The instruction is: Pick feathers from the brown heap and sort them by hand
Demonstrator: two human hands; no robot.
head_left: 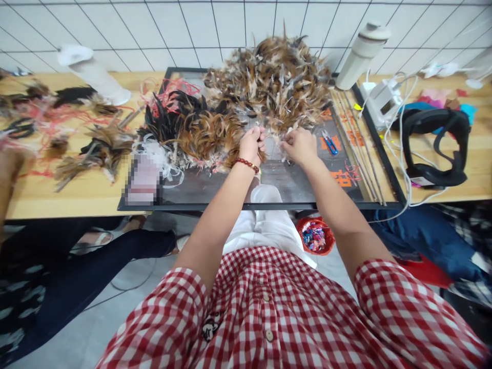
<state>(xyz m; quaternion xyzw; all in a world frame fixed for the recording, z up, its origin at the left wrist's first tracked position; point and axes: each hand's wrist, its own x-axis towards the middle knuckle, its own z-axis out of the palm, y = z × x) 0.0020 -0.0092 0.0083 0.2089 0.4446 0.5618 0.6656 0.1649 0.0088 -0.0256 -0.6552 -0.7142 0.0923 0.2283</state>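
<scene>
Near the middle of the dark tray (284, 180), my left hand (251, 146), with a beaded bracelet at its wrist, is closed round something too small to make out. Brown feathers show just below its fingers. To its right, my right hand (301, 145) pinches at the lower edge of the large heap of brown feathers (274, 77); what lies between its fingertips is hidden. A second pile of golden-brown feathers (209, 133) with black feathers (177, 114) lies left of my left hand. Blue snips (329, 142) rest right of my right hand.
Thin sticks (357, 148) lie along the tray's right side, near a grey bottle (361, 56), a white power strip (384, 102) and a black headset (436, 146). White ribbon (154, 154) lies on the left. A red basket (315, 236) stands below. People sit on both sides.
</scene>
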